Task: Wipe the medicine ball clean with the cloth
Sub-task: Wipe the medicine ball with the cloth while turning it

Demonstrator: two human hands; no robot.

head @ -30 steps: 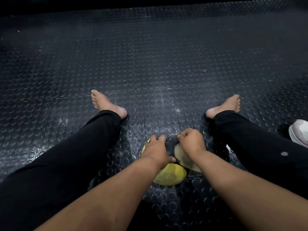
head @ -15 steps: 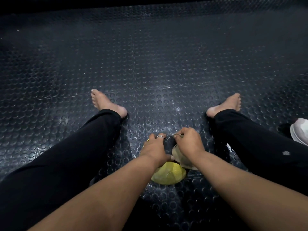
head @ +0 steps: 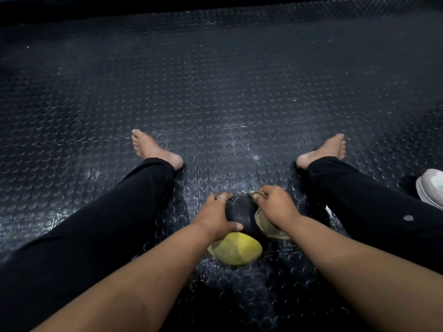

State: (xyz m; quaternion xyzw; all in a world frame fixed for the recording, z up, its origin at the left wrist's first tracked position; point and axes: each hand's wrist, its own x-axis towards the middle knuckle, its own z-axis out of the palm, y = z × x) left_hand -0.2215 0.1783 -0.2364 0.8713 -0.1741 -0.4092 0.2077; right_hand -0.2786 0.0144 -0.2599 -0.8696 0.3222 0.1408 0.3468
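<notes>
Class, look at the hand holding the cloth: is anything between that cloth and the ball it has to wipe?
Nothing visible. The right hand presses the cloth straight against the ball's dark part, while the left hand holds the ball from the other side, away from the cloth.

Single head-worn view, forward and downward, close above lap and floor point(head: 215, 80).
</notes>
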